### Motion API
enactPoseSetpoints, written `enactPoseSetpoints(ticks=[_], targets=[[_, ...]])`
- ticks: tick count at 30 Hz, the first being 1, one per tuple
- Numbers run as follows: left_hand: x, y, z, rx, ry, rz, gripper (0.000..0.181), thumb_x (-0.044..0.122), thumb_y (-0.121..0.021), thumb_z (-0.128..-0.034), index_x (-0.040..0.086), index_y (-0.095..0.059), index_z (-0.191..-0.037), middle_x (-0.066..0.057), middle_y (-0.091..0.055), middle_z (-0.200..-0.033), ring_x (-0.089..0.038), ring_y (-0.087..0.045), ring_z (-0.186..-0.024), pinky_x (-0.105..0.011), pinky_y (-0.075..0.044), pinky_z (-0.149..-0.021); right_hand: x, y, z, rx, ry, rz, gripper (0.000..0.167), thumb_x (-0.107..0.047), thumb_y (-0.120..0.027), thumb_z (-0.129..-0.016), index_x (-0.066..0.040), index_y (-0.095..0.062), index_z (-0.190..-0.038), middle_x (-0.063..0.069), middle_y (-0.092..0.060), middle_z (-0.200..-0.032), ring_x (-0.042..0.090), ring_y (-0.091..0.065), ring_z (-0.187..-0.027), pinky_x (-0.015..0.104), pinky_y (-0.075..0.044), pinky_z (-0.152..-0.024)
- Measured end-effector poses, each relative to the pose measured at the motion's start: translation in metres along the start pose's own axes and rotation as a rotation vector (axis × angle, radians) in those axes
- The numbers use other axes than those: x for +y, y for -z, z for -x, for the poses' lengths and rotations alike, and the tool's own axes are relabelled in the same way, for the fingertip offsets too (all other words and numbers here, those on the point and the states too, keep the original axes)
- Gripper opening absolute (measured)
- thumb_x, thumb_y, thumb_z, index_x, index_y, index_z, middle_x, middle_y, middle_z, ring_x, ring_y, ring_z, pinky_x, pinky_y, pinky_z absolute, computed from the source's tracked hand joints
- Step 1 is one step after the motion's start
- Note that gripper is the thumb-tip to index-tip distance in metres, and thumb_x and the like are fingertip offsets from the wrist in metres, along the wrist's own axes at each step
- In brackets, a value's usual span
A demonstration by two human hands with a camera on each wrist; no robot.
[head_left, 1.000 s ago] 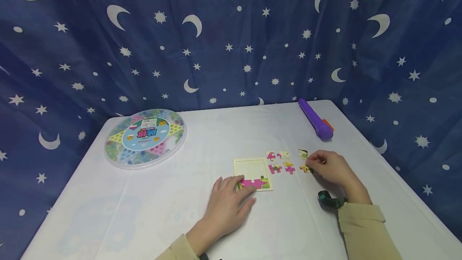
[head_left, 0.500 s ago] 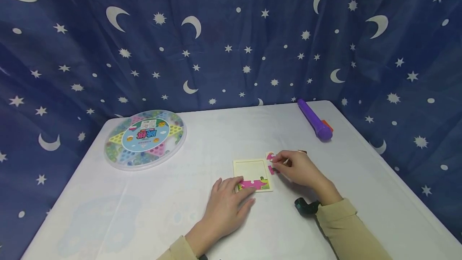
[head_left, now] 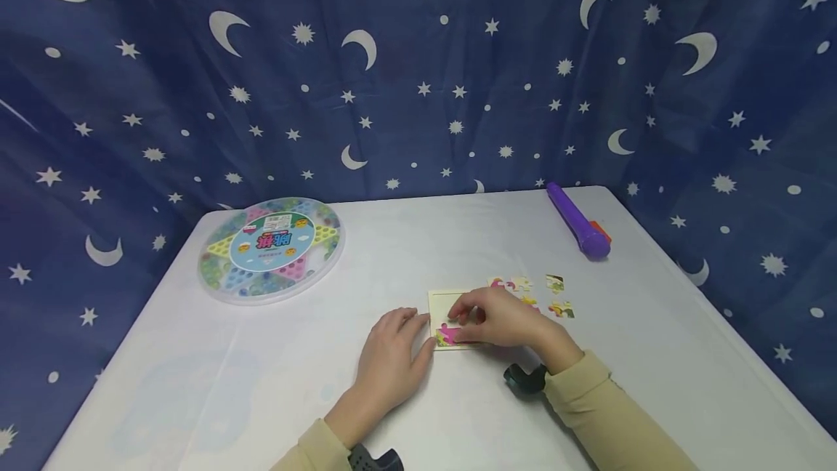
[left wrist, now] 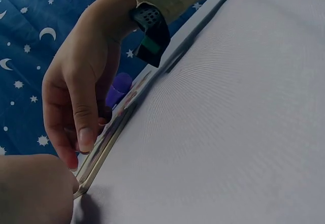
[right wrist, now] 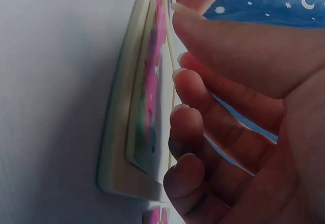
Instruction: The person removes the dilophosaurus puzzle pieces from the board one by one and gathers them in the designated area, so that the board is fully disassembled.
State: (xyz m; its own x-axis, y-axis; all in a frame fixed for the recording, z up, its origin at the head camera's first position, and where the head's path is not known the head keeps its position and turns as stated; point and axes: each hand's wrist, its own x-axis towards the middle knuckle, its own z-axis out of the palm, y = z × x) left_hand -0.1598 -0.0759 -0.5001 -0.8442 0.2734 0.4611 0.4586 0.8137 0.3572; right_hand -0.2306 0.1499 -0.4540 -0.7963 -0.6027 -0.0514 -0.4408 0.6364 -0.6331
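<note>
A small cream puzzle frame [head_left: 431, 311] lies on the table, with pink and green pieces [head_left: 448, 336] along its near side. My left hand [head_left: 387, 362] rests with loosely bent fingers at the frame's left edge. Over the frame's right part, my right hand [head_left: 506, 318] hangs with bent fingers, hiding much of it. The right wrist view shows those fingers [right wrist: 188, 127] spaced apart beside the frame [right wrist: 119, 163], with no piece visible between them. Loose pieces lie right of the frame, including two green-and-yellow ones [head_left: 554, 283], [head_left: 561, 309]; others are partly hidden by the hand.
A round Chinese checkers box [head_left: 271, 249] is at the table's back left. Toward the back right lies a purple microphone-shaped object [head_left: 578, 224] beside a small orange thing [head_left: 600, 230]. A blue curtain [head_left: 392, 78] with moons and stars stands behind the table.
My right hand has moved left from the loose pieces to over the frame. My left hand has shifted slightly left, its fingers now at the frame's edge. The head view has turned a little.
</note>
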Motion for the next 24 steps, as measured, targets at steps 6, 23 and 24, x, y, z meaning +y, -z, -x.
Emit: enactPoseSetpoints(ticks=[6,23,24], targets=[[-0.0016,-0.0002,-0.0007,-0.044,-0.013,-0.010,0.034,0.030,-0.068,-0.0977,0.012,-0.073,-0.127,-0.012,-0.066,-0.126,-0.032,-0.058,-0.123,-0.053,-0.042,-0.108,0.0015,-0.0055,-0.0002,-0.009,0.006,0.014,0.029,-0.024,-0.085,-0.086,-0.020,-0.077,-0.114,-0.011,-0.064,-0.089,0.013,-0.056,-0.075,0.029,-0.051,-0.068],[-0.0021,0.0003,-0.0001,-0.048,-0.013,-0.020,0.029,0.024,-0.067,-0.0985,0.014,-0.073,-0.126,-0.011,-0.066,-0.126,-0.031,-0.058,-0.123,-0.054,-0.042,-0.106,0.0001,-0.0110,-0.0001,-0.022,0.049,0.030,0.024,-0.024,-0.084,-0.088,-0.021,-0.075,-0.110,-0.010,-0.064,-0.094,0.014,-0.058,-0.083,0.030,-0.053,-0.076],[-0.0021,0.0004,-0.0003,-0.048,-0.012,-0.022,0.030,0.024,-0.067,-0.0986,0.014,-0.073,-0.126,-0.011,-0.066,-0.126,-0.031,-0.058,-0.123,-0.054,-0.042,-0.106,-0.0007,-0.0108,-0.0002,-0.021,0.048,0.032,0.024,-0.024,-0.084,-0.088,-0.021,-0.075,-0.110,-0.010,-0.064,-0.094,0.014,-0.058,-0.083,0.030,-0.053,-0.076]])
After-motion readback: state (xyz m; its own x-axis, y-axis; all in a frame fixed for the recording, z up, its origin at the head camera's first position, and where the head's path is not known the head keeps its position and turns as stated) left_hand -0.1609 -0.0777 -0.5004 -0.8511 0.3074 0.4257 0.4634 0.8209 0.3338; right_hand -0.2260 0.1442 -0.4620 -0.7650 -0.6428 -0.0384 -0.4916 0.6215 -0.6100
